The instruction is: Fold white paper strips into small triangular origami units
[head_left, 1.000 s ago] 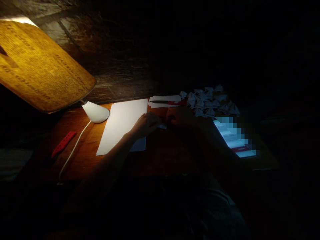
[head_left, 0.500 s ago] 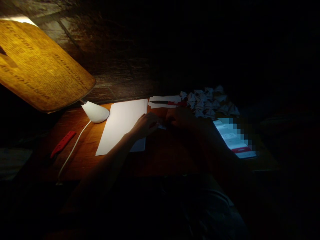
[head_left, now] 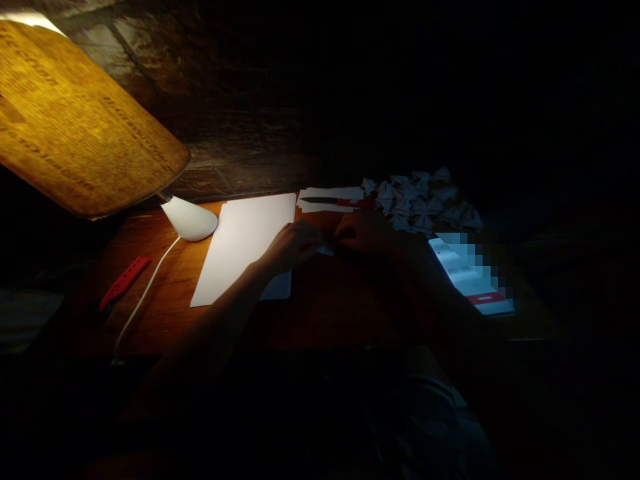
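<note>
A small piece of white paper (head_left: pixel 326 251) shows in the dim light between my two hands. My left hand (head_left: pixel 293 241), fingers curled, is closed on it from the left, just off the right edge of a stack of white sheets (head_left: pixel 245 230). From the right, my right hand (head_left: pixel 357 233) is bent round with its fingers drawn together near the same paper; shadow hides its fingertips and most of its grip. Behind the hands, a knife with a red handle (head_left: pixel 345 202) lies across several cut paper pieces (head_left: pixel 320 208).
A lamp with a printed yellow shade (head_left: pixel 100 133) and white base (head_left: pixel 193 220) stands at left, its white cord (head_left: pixel 150 287) crossing the table. A red perforated object (head_left: pixel 125 280) lies there. Several folded paper pieces (head_left: pixel 410 200) sit back right, near a lit phone (head_left: pixel 467 277).
My hands stay together in nearly the same place, with slight finger movement around the small paper. The view has shifted a little; the table things stay put.
</note>
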A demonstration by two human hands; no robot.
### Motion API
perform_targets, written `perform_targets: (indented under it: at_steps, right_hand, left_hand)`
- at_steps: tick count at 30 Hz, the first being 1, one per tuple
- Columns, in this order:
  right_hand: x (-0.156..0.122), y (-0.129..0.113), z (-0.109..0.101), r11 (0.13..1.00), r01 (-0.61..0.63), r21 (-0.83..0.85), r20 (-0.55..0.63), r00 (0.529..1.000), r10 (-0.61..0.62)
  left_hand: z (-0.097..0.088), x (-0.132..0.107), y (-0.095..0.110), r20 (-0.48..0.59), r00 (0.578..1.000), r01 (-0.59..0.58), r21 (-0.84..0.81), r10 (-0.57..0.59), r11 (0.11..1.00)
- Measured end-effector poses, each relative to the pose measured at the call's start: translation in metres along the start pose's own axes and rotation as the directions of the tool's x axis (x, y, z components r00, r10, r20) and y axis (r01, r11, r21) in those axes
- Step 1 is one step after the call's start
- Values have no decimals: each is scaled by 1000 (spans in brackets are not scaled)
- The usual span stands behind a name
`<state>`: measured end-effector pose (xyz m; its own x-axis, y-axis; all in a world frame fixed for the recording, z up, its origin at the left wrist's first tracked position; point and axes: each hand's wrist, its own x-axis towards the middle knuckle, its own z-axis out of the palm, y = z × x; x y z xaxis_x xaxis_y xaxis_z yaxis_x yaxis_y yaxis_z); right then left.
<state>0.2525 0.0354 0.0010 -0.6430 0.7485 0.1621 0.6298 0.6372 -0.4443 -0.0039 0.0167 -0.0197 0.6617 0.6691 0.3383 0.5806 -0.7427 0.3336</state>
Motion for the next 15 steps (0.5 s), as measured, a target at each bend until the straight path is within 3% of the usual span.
perform_targets:
  at_steps: [6,15]
  right_hand:
    - [0,-12,0,998,-44,-45,-6,999,43]
    - [2,-12,5,991,-126,39,-30,991,127]
  left_hand:
    - [3,0,-1,-27,999,28,1,-28,1000]
    - [3,2,0,-36,999,14,-35,-15,999]
